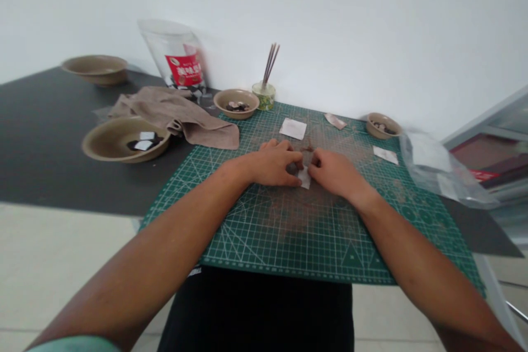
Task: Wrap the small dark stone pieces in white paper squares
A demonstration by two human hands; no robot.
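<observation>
On the green cutting mat (305, 253), a small white piece of paper (304, 177) lies between my two hands. My left hand (277, 164) comes in from the left with curved fingers, its thumb on the paper's left edge. From the other side, my right hand (333, 171) has its fingers curled together at the paper's right edge; its fingertips are partly hidden. Brown crumbs or dust (297, 214) are smeared over the mat around both hands. Just beyond the fingers lies a small brown bit (307, 148), too blurred to name.
Behind the hands lie a white square sheet (293, 128), a stained paper piece (335, 121) and another white piece (385, 155). Bowls (236, 93) (373, 133) (93, 148), a brown cloth (210, 129), a reed diffuser (264, 96) and plastic bags (150, 38) (454, 181) surround the mat.
</observation>
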